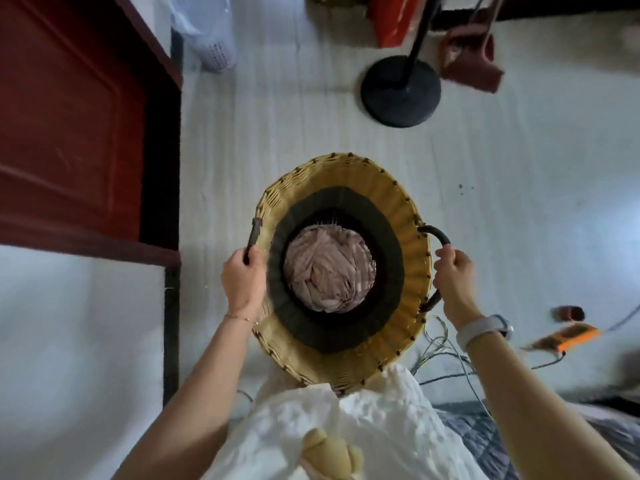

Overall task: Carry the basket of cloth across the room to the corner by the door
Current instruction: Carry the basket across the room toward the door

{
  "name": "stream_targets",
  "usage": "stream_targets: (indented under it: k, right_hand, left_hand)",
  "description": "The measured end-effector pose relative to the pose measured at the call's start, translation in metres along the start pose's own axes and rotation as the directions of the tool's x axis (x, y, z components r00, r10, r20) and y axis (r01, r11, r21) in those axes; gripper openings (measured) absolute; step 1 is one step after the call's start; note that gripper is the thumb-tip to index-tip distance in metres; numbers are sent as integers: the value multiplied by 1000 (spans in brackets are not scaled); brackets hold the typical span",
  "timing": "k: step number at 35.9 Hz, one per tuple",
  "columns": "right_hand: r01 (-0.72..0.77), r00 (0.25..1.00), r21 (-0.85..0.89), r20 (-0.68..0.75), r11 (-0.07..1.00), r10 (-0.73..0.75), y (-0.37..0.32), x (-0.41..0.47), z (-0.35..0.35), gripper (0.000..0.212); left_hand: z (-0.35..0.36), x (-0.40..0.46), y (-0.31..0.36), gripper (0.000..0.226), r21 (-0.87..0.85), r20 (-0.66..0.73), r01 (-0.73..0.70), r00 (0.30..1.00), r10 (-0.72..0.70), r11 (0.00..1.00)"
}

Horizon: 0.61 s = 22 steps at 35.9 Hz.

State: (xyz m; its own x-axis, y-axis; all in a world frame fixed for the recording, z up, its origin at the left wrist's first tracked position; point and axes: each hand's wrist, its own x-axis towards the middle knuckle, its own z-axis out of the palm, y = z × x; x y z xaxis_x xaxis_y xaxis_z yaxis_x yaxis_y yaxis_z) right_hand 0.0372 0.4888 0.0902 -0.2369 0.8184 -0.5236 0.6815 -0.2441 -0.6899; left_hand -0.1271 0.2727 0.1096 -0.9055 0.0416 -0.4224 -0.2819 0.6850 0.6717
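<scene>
A round wicker basket (388, 199) with a yellow rim and a dark inner band hangs in front of me above the pale floor. A bundle of pink cloth (329, 270) lies in its bottom. My left hand (242, 277) is closed around the dark handle on the basket's left side. My right hand (452, 271) grips the dark loop handle on the right side. A red door (69, 109) stands at the left, beside the basket.
A white mesh bin (207, 32) stands in the corner past the door. A black round stand base (400, 90) and a dark red dustpan (471, 60) sit ahead on the right. Loose cables (446, 355), an orange device (568, 337) and a quilt (485, 431) lie at the lower right.
</scene>
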Motion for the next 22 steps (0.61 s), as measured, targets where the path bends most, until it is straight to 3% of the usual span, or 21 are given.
stream_targets:
  k: [4,12,22]
  right_hand:
    - [-65,994,91,-85,994,73,17,28,-55,44]
    - [-122,928,249,-314,961,199,44,67,-140,48]
    - [-148,801,390,-491,909,342,41,129,-220,28]
  left_hand:
    - [56,-12,49,36,67,44,-83,996,80,994]
    - [154,-30,132,30,83,285,-189,946,158,979]
    - [271,-27,231,31,119,477,-326,847,234,938]
